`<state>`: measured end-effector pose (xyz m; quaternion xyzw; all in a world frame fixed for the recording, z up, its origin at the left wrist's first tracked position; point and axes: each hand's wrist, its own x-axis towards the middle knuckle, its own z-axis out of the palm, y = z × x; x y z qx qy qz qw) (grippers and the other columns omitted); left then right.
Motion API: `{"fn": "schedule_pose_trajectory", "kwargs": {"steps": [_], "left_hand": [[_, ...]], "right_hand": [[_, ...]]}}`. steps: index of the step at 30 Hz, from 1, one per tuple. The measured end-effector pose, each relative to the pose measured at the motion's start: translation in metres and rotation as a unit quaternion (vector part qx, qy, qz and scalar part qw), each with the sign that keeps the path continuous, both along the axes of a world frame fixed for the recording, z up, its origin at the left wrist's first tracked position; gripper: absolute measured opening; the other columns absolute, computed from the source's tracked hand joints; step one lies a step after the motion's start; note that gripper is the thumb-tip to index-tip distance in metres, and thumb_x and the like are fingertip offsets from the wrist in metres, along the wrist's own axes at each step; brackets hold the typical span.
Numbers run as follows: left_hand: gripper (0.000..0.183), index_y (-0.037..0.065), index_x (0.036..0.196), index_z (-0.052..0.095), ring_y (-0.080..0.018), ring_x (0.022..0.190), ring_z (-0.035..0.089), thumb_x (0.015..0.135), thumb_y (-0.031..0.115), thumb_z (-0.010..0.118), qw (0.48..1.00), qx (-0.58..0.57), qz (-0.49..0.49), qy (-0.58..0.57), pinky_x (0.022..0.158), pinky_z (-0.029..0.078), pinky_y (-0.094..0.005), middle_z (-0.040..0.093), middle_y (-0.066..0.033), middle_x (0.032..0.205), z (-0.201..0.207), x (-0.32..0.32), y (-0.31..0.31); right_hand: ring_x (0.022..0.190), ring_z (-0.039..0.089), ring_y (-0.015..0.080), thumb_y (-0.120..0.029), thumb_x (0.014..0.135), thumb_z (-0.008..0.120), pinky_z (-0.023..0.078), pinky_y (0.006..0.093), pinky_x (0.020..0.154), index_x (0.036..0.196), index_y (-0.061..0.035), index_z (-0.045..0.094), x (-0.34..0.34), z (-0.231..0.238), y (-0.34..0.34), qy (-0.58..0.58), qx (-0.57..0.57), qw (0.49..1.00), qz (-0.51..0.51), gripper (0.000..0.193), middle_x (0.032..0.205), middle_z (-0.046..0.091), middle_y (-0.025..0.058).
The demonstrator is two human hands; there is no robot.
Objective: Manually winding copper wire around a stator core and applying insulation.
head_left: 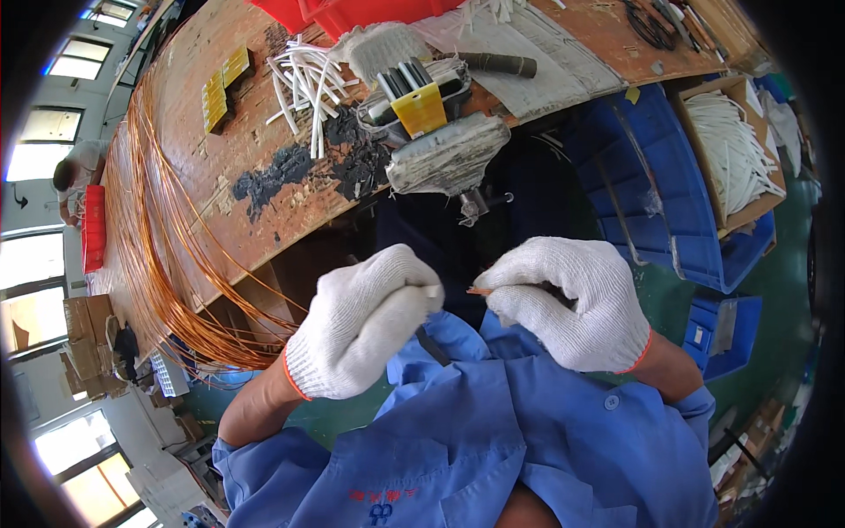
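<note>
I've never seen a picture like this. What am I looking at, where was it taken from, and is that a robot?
No robot here: those are a person's left hand and right hand in white knit gloves. A wide fisheye camera on the head looks down, so straight edges bend. The right hand pinches a copper-coloured wire end; the left is pinched closed, its contents unclear. On the worn wooden workbench lie white tubes and long copper-coloured wires, beside a bench vise.
</note>
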<state>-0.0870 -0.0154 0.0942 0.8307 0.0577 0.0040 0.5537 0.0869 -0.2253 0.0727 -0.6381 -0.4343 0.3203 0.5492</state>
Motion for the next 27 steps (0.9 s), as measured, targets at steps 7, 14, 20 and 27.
{"fn": "schedule_pose_trajectory", "kwargs": {"steps": [7, 14, 20, 27], "left_hand": [[0.031, -0.003, 0.13, 0.072, -0.0243, 0.078, 0.071, 0.102, 0.009, 0.076, 0.991, 0.123, -0.021, -0.057, 0.071, 0.058, -0.035, 0.071, -0.0115, 0.094, -0.011, -0.002, -0.006], [0.031, -0.001, 0.126, 0.073, -0.0277, 0.079, 0.076, 0.095, 0.0, 0.074, 0.985, 0.146, -0.032, -0.091, 0.068, 0.059, -0.0376, 0.078, -0.0161, 0.1, -0.01, 0.003, -0.007], [0.033, -0.001, 0.124, 0.075, -0.0271, 0.078, 0.076, 0.091, 0.0, 0.078, 0.985, 0.142, -0.036, -0.093, 0.068, 0.059, -0.0368, 0.078, -0.0146, 0.097, -0.01, 0.003, -0.004], [0.028, 0.006, 0.118, 0.078, -0.023, 0.071, 0.075, 0.093, 0.013, 0.084, 0.949, 0.292, -0.063, -0.104, 0.057, 0.058, -0.036, 0.071, -0.0067, 0.088, -0.011, 0.004, -0.004]], "right_hand": [[0.086, 0.082, 0.0292, -0.009, 0.095, 0.086, 0.064, 0.036, 0.074, 0.112, -0.0036, 0.082, -0.005, -0.008, 0.0, -0.069, 0.044, 0.997, 0.007, 0.018, 0.101, 0.082, 0.0143], [0.087, 0.082, 0.0308, -0.01, 0.096, 0.085, 0.064, 0.0367, 0.073, 0.112, -0.0036, 0.082, -0.003, -0.004, -0.001, -0.078, 0.046, 0.996, 0.021, 0.018, 0.102, 0.082, 0.0149], [0.084, 0.081, 0.0313, -0.01, 0.095, 0.085, 0.063, 0.0373, 0.071, 0.111, -0.0044, 0.082, -0.004, -0.005, 0.002, -0.087, 0.064, 0.994, 0.018, 0.017, 0.101, 0.082, 0.0145], [0.074, 0.076, 0.0308, -0.013, 0.096, 0.083, 0.059, 0.0395, 0.062, 0.109, -0.0083, 0.079, -0.005, -0.01, 0.0, -0.178, 0.059, 0.982, 0.021, 0.014, 0.089, 0.076, 0.011]]}}
